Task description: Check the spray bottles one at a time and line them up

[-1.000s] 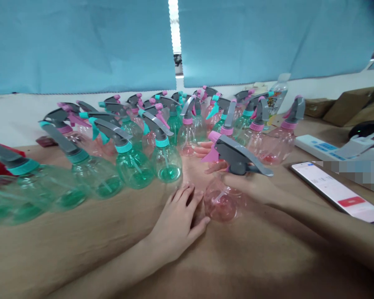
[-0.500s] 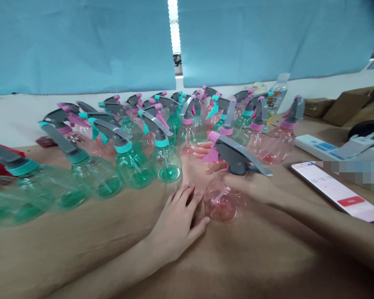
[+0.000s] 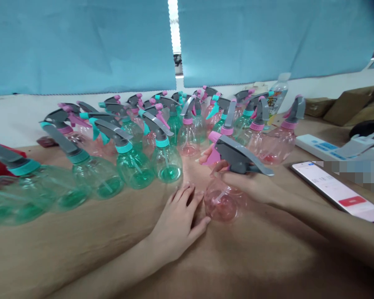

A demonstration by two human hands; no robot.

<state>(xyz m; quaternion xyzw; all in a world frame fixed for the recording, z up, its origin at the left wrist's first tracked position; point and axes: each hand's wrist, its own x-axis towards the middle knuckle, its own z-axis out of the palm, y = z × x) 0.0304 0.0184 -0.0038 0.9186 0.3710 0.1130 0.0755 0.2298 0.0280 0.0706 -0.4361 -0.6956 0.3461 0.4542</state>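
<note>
A pink spray bottle (image 3: 223,201) with a grey head and pink trigger stands upright before me. My right hand (image 3: 246,182) comes from the right, behind the sprayer head, with its fingers curled around the neck; part of the hand is hidden by the head. My left hand (image 3: 177,218) lies flat on the table, fingers slightly spread, just left of the bottle's base, holding nothing. A clear green spray bottle (image 3: 168,164) with a turquoise collar is beyond my left fingertips. Farther back stands another pink-collared spray bottle (image 3: 188,139).
Several green and pink spray bottles crowd the back and left, among them a darker green one (image 3: 134,170). At right lie a phone (image 3: 339,187) and a white device (image 3: 319,146). Behind them are cardboard boxes (image 3: 349,108) and a clear drink bottle (image 3: 279,95).
My right hand's fingers, stretched out beyond the sprayer head before, have curled in toward the bottle's neck. My left hand and the bottle look unmoved.
</note>
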